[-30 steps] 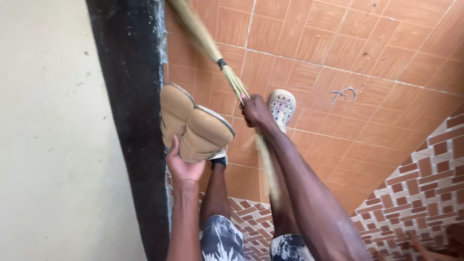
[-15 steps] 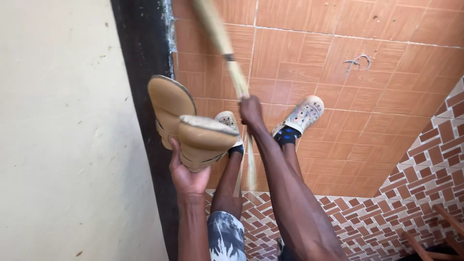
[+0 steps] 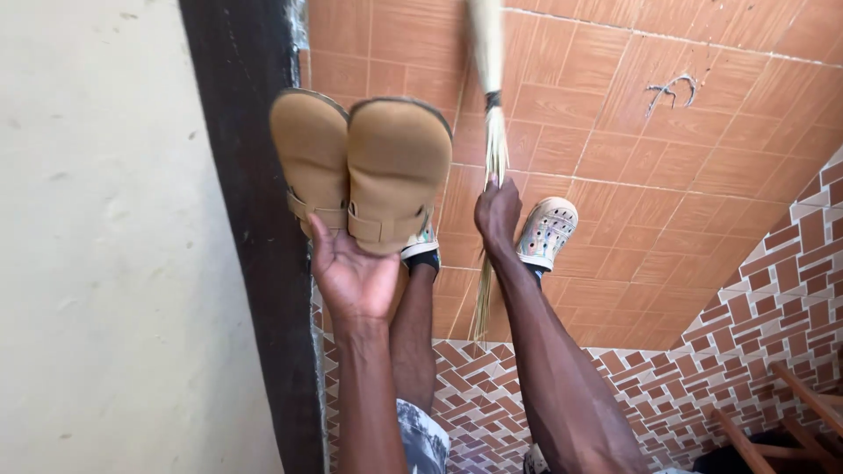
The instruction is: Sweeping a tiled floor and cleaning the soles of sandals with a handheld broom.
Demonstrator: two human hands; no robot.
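Fingers (image 3: pixel 327 235) of the left hand (image 3: pixel 351 276) were curled up around the heels of a pair of tan clogs (image 3: pixel 362 167), pinching both together, toes pointing away and the strapped backs resting against the palm. Fingers of the right hand (image 3: pixel 497 211) were wrapped shut about the bound stalks of a straw broom (image 3: pixel 490 114), just below its dark binding, with the loose stalk ends trailing toward the person's legs.

From the head camera, with the dark door frame (image 3: pixel 250 219) as landmark: the clogs were held up just beside it, over the orange tiled floor (image 3: pixel 685 175). Half a second before, they were splayed and tilted with one toe lower; now they sat side by side and level, raised higher along the frame. The broom, slanted toward the frame earlier, stood nearly straight, well apart from it. Judging by this, the footwear was being kept off the floor while the broom worked the tiles. A pale perforated shoe (image 3: pixel 546 233) on one foot stood beyond the right hand, farther from the frame.
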